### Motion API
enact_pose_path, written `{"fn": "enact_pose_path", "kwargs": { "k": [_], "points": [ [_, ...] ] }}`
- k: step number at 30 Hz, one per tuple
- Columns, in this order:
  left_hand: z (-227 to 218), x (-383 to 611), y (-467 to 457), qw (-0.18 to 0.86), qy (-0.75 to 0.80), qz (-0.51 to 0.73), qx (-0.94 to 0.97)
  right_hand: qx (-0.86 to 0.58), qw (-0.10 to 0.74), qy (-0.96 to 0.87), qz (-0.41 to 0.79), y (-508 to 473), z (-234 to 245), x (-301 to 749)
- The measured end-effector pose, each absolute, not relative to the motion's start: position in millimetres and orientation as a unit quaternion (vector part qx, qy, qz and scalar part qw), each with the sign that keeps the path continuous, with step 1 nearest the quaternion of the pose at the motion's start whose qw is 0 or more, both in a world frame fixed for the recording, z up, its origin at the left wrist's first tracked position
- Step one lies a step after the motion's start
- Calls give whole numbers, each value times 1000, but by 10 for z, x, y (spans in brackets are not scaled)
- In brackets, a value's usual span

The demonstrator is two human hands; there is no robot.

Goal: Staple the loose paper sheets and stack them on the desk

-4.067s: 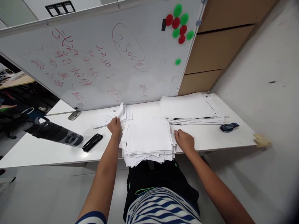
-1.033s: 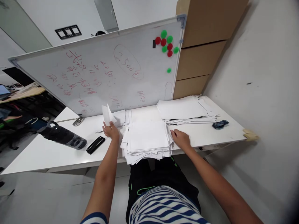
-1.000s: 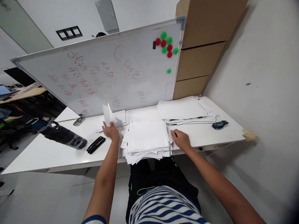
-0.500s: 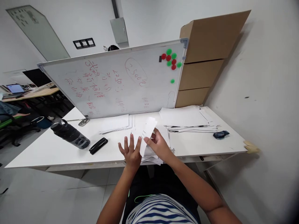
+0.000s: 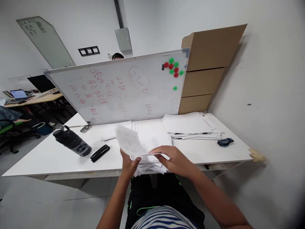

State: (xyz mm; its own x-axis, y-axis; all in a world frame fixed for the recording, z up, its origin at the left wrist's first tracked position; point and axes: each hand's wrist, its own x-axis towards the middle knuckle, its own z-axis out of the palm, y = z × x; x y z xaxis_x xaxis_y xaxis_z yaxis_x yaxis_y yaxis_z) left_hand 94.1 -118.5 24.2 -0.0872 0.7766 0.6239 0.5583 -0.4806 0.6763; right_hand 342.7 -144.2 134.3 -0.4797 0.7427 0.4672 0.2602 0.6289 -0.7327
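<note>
A printed sheet of paper point(image 5: 130, 140), blurred by motion, is held up over the front of the table. My left hand point(image 5: 128, 163) grips its near left edge, with the thumb on this side and the other fingers behind. At the sheet's right end, my right hand point(image 5: 172, 157) closes on the edge between fingers and thumb. Under both hands lies a loose stack of papers point(image 5: 151, 167) that sticks out past the table's front edge. A black stapler point(image 5: 100, 153) rests to the left of my left hand.
On the white table point(image 5: 59, 160) stand a dark water bottle point(image 5: 72, 141) and a computer mouse point(image 5: 85, 128). Behind them leans a whiteboard point(image 5: 154, 86). A wide paper pile point(image 5: 188, 123) and a small dark object point(image 5: 225, 142) lie at right, near cardboard boxes point(image 5: 207, 63).
The sheet has swung left and opened out. My left hand has gone from spread fingers to gripping its left edge. My right hand has come lower and to the right.
</note>
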Motion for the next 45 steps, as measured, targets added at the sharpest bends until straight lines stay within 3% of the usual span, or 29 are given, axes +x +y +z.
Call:
{"fn": "enact_pose_path", "kwargs": {
  "k": [4,8,15,23,32,39,45],
  "points": [
    [492,799,-1198,284,473,572,608,-393,415,-714,405,-1328,1074,3629],
    [573,833,-1235,392,532,522,539,-449,452,-626,450,-1168,682,3648],
    [520,1019,-1222,337,549,520,561,-480,545,-518,451,-1118,379,3538],
    [286,964,-1112,325,568,525,544,-433,594,-457,501,-1094,193,3481],
    [198,986,-1086,374,563,531,511,-529,541,-501,419,-1177,143,3436],
    [376,1002,-1153,409,547,523,510,-551,517,-541,369,-1213,301,3518],
    [412,886,-1128,486,583,409,506,-542,480,-473,502,-1203,261,3639]
  ]
}}
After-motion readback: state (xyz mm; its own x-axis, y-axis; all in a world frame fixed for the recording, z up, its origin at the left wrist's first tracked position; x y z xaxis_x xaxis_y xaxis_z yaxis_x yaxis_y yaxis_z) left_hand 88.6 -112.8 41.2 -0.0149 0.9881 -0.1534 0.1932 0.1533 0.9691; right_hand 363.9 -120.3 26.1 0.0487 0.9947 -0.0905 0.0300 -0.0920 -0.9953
